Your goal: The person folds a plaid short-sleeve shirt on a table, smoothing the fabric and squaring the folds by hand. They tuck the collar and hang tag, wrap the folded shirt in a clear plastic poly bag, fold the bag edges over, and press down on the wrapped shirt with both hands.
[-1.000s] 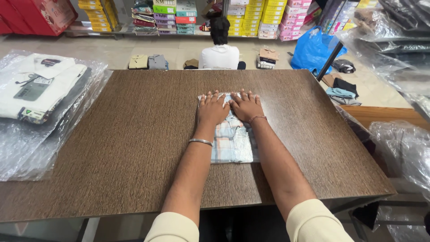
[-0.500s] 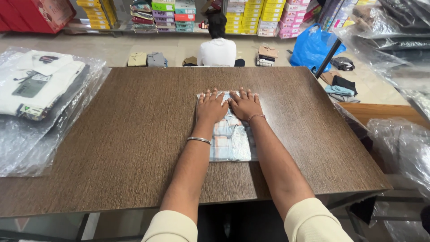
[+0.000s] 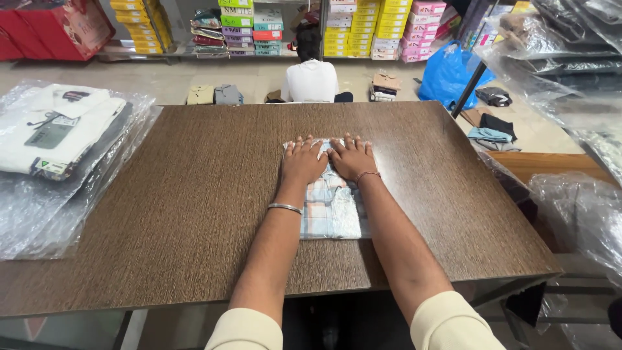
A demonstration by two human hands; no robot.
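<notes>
Both hands are lying flat, fingers spread and gripping nothing: the left hand (image 3: 303, 161) and the right hand (image 3: 353, 157) are pressing side by side on the far end of a folded pale blue and peach checked shirt (image 3: 332, 206), which is resting near the middle of the dark brown wood-grain table (image 3: 181, 194). White folded shirts in clear plastic bags (image 3: 55, 129) are sitting on the table's left edge, and a person in a white top (image 3: 311, 79) is sitting on the floor beyond
</notes>
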